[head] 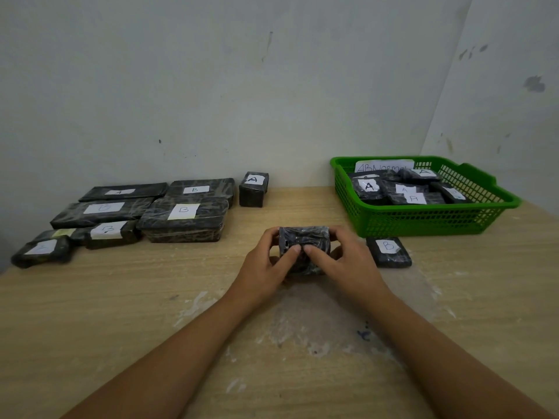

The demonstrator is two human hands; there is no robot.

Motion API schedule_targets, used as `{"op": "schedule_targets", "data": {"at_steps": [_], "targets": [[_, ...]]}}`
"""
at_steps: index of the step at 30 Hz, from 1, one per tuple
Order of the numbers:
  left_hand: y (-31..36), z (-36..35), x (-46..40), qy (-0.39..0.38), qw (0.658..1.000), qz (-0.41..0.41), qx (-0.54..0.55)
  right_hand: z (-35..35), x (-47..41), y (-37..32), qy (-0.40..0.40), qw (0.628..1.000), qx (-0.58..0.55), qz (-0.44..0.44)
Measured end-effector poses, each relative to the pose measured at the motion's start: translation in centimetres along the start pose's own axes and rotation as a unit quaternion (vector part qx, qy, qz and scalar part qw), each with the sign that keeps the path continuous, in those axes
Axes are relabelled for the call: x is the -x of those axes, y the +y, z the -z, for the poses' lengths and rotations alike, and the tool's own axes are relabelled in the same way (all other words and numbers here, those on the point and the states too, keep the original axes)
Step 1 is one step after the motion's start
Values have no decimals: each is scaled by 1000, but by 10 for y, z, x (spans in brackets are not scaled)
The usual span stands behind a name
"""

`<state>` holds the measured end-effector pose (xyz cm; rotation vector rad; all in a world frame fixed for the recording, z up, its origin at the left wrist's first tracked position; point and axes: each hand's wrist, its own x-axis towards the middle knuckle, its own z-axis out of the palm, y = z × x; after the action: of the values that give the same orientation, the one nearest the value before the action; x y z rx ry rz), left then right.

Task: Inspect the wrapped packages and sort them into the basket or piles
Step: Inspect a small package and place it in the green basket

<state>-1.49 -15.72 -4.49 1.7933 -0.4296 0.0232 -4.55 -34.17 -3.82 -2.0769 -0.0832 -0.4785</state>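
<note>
A small black wrapped package [304, 240] is at the table's centre, held between both hands. My left hand [266, 267] grips its left side and my right hand [344, 261] grips its right side, thumbs meeting on the near face. No label shows on the faces toward me. A green plastic basket [429, 220] at the right holds several black packages marked A and a paper sign. A small package marked B [388, 251] lies just in front of the basket. At the left lie several flat packages marked A or B [183, 219].
A small upright package marked A [253, 189] stands by the wall behind the centre. The wooden table [272, 343] has white scuffs near me. Walls close off the back and right.
</note>
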Motion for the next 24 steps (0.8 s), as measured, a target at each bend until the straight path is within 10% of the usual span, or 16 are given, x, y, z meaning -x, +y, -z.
{"op": "schedule_targets", "data": {"at_steps": [24], "targets": [[-5, 6, -6, 30, 999, 4, 24, 5, 1, -3, -66, 997, -35, -22]]}}
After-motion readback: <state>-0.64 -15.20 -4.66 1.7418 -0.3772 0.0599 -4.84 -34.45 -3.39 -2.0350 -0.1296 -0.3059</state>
